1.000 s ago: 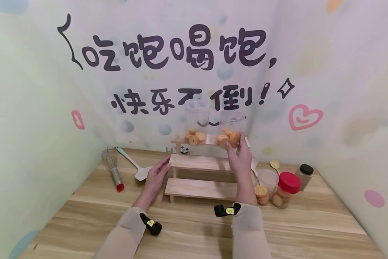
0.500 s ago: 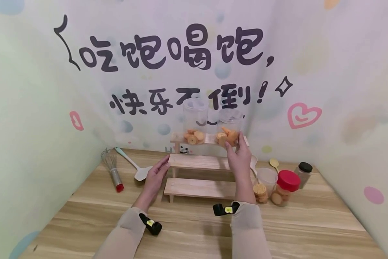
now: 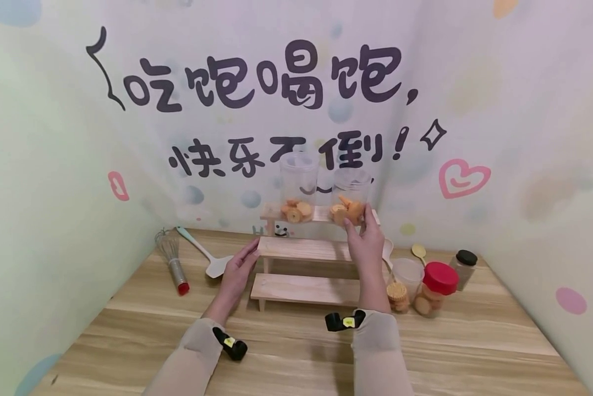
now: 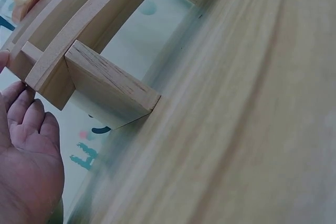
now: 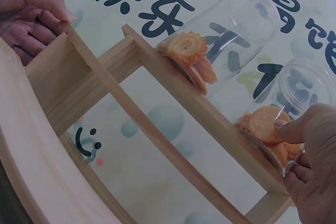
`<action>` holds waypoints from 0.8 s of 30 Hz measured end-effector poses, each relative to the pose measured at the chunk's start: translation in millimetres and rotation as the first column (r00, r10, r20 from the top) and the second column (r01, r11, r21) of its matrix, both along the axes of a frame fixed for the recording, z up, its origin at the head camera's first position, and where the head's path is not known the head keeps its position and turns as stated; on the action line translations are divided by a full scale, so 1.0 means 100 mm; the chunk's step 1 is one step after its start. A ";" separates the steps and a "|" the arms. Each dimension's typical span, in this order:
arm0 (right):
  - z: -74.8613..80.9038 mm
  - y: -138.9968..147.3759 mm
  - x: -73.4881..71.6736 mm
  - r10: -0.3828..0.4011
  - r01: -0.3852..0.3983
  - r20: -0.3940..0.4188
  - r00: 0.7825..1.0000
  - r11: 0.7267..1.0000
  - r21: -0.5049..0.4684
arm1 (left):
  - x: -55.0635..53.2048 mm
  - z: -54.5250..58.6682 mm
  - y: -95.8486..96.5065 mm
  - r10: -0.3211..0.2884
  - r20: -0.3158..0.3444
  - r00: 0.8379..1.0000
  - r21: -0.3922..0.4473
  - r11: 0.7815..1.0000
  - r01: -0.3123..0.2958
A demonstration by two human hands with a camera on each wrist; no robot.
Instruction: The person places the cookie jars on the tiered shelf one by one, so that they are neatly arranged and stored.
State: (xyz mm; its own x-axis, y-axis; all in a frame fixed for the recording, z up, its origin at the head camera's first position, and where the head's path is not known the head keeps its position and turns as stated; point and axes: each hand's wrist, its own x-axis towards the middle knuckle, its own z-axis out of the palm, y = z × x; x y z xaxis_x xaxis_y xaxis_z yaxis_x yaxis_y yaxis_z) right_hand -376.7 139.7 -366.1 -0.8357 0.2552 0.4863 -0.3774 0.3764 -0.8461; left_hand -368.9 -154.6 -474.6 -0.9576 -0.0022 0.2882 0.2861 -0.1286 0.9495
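A three-tier wooden display stand (image 3: 306,288) stands on the table. On its top tier, the left clear jar (image 3: 298,179) holds several biscuits. My right hand (image 3: 367,242) grips the lower part of the right clear jar (image 3: 351,190), thumb in front and fingers round its right side. Biscuits (image 5: 270,124) lie in the bottom of that jar, which is upright on the top tier. No lid shows on either jar. My left hand (image 3: 237,270) holds the left end of the middle tier, its fingertips (image 4: 21,95) against the wood.
At the left lie a whisk (image 3: 174,261) and a white spatula (image 3: 217,267). To the right are a lidless biscuit jar (image 3: 407,275), a red-lidded biscuit jar (image 3: 439,283), a black-capped jar (image 3: 464,269) and a yellow spoon (image 3: 418,252). A printed cloth hangs behind.
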 end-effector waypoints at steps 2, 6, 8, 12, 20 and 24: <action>-0.01 0.00 -0.01 -0.012 0.012 -0.004 1.000 1.000 0.014 | 0.00 0.00 0.00 -0.001 0.004 1.000 0.003 1.000 0.001; -0.01 0.00 -0.01 -0.024 0.024 -0.010 1.000 0.999 0.021 | 0.01 0.00 0.00 -0.002 0.009 1.000 0.005 1.000 0.002; -0.01 0.00 -0.01 -0.022 0.023 -0.007 1.000 1.000 0.009 | 0.01 0.00 0.00 -0.006 0.009 1.000 0.005 1.000 0.005; -0.01 0.00 0.00 -0.023 0.023 -0.002 1.000 1.000 -0.012 | 0.01 0.00 0.00 -0.008 0.007 1.000 0.000 1.000 0.008; 0.06 0.02 0.05 -0.009 0.009 -0.016 1.000 0.999 -0.032 | 0.00 -0.01 0.00 0.017 0.003 1.000 -0.009 1.000 -0.017; 0.12 0.03 0.10 -0.025 0.024 -0.025 0.999 0.999 -0.039 | 0.00 -0.02 0.00 0.022 0.002 1.000 -0.010 1.000 -0.022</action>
State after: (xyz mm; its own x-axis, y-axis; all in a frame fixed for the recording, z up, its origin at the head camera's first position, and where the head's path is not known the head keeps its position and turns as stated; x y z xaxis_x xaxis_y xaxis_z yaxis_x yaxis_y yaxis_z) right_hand -366.7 142.2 -353.9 -0.8162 0.2947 0.4969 -0.3902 0.3530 -0.8504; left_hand -368.9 -154.4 -477.0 -0.9578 -0.0203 0.2868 0.2872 -0.1129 0.9512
